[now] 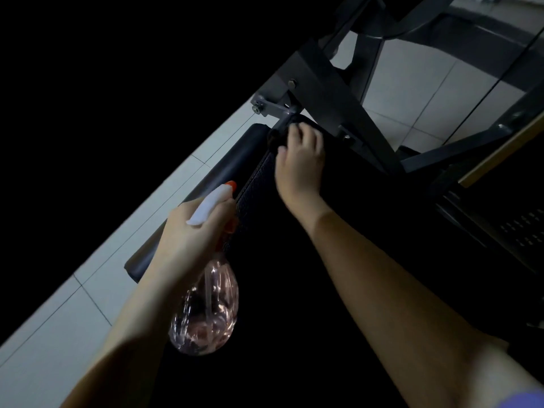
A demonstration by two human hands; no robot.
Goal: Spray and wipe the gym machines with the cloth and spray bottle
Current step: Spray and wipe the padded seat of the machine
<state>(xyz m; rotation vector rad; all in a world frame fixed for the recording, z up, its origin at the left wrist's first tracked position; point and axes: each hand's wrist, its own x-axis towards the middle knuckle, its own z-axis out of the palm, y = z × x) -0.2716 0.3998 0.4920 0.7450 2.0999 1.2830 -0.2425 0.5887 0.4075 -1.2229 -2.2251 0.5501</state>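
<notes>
The right hand (300, 163) reaches to the far end of the black pad (254, 187), fingers curled over a dark bundle that seems to be the cloth (273, 137), pressed close against the grey metal bracket (266, 103) at the pad's top edge. The machine's frame (332, 92) crowds in just beyond. Left of the stitched pad edge lies a foam roller (212, 169), then open pale floor tiles (59, 319). The left hand (188, 231) grips the neck of the spray bottle (206, 316) (clear, pinkish, orange nozzle toward the pad), which hangs over the near pad edge. Most of the pad is lost in darkness, and the upper left is black.
</notes>
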